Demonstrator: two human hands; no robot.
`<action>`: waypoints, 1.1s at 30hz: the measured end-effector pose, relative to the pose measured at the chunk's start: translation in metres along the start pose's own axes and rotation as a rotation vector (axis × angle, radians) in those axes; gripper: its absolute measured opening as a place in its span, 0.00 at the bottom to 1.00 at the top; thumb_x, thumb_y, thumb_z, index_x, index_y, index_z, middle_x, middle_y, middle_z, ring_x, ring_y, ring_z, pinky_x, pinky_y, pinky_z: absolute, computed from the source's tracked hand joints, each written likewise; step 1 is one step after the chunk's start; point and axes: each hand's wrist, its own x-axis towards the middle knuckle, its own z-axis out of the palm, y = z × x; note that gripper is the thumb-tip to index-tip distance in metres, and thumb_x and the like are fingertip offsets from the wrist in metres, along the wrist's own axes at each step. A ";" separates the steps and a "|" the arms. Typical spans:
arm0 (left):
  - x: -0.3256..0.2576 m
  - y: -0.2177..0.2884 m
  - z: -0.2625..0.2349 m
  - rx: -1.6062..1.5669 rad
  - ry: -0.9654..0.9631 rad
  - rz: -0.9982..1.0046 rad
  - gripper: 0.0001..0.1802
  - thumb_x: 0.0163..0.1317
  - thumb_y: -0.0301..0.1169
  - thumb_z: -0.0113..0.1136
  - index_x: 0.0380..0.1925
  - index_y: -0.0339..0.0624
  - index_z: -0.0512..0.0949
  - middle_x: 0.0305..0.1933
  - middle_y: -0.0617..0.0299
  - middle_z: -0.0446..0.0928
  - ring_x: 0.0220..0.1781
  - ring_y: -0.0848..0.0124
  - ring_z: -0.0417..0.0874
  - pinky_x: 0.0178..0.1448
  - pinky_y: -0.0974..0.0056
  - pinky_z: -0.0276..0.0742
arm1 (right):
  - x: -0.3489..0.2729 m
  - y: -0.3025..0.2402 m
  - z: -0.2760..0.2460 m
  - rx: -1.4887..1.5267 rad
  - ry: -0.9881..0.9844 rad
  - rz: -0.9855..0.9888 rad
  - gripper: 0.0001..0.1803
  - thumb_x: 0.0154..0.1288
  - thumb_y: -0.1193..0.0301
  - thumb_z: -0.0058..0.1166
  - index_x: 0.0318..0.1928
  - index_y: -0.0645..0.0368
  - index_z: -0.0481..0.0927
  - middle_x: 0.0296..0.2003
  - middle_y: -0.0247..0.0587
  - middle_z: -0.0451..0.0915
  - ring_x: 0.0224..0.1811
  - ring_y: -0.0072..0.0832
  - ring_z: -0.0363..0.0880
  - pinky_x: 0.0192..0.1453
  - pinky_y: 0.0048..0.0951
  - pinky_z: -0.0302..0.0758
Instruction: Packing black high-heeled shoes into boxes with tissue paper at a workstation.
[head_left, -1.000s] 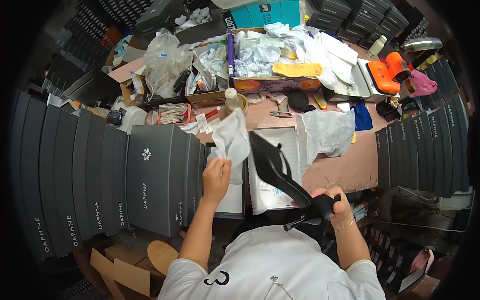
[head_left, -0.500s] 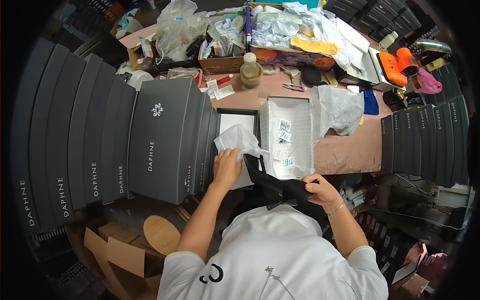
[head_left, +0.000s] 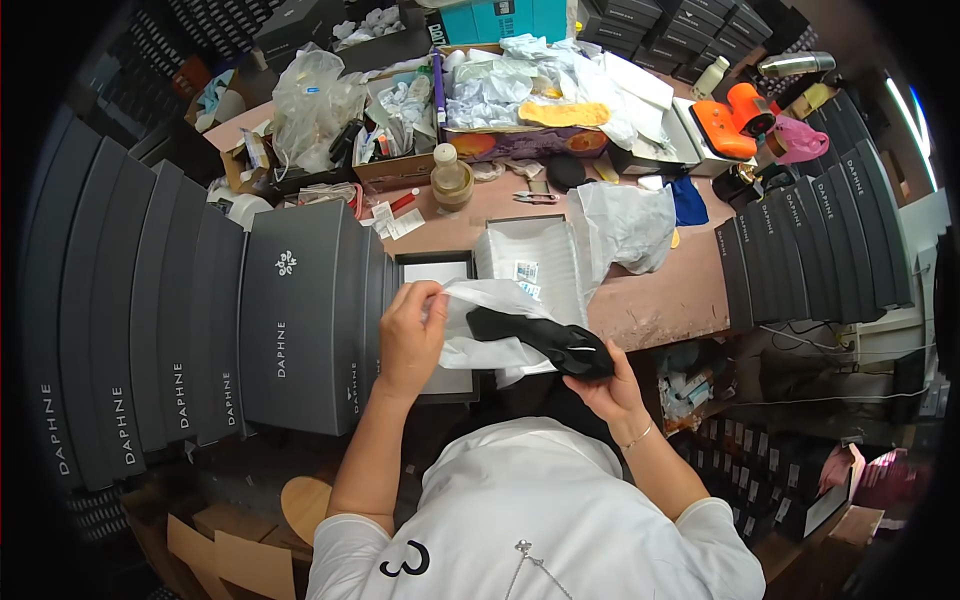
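Note:
My right hand grips a black shoe by its toe end, where a bow shows. The shoe's heel end reaches into a white translucent bag. Pinched between thumb and fingers, the bag's edge is in my left hand, which holds the bag spread around the shoe. Just beyond stands an open shoe box lined with white paper, with small printed packets inside. Beside it on the left lies a dark-rimmed box part with a white inside, partly covered by the bag.
Tall stacks of dark grey shoe boxes stand at the left, more boxes at the right. Across the back are a carton of crumpled paper, a glue jar, snips and an orange device. White tissue lies right of the open box.
The shoe has risen and turned, and its heel end has gone into the bag. My left hand has lifted the bag's edge and moved left. The head view has shifted.

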 end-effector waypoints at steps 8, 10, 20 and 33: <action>-0.004 0.029 0.026 -0.266 -0.157 -0.022 0.05 0.58 0.25 0.62 0.34 0.35 0.78 0.32 0.55 0.77 0.32 0.63 0.80 0.37 0.64 0.74 | -0.009 0.013 -0.008 0.237 -0.157 0.014 0.24 0.72 0.56 0.44 0.57 0.63 0.72 0.53 0.50 0.77 0.56 0.43 0.78 0.53 0.52 0.81; -0.008 0.044 0.018 -0.254 -0.188 0.036 0.06 0.57 0.22 0.61 0.35 0.36 0.77 0.33 0.54 0.76 0.31 0.58 0.80 0.35 0.62 0.76 | -0.009 0.013 -0.003 0.159 -0.163 0.011 0.25 0.72 0.57 0.44 0.58 0.65 0.70 0.55 0.51 0.76 0.58 0.43 0.76 0.56 0.52 0.78; -0.058 0.111 0.029 -0.653 -0.466 0.632 0.15 0.48 0.19 0.62 0.39 0.38 0.76 0.33 0.58 0.75 0.31 0.63 0.80 0.32 0.62 0.78 | 0.004 0.040 0.063 -0.898 -0.015 -0.457 0.19 0.69 0.67 0.48 0.57 0.60 0.67 0.57 0.47 0.70 0.60 0.39 0.68 0.60 0.40 0.67; -0.087 0.007 0.014 -1.324 -0.050 -0.998 0.36 0.62 0.58 0.55 0.64 0.49 0.65 0.61 0.60 0.70 0.61 0.62 0.72 0.64 0.55 0.69 | 0.026 0.063 0.051 -1.295 -0.265 0.060 0.17 0.68 0.69 0.51 0.56 0.53 0.72 0.60 0.46 0.68 0.61 0.34 0.69 0.56 0.35 0.72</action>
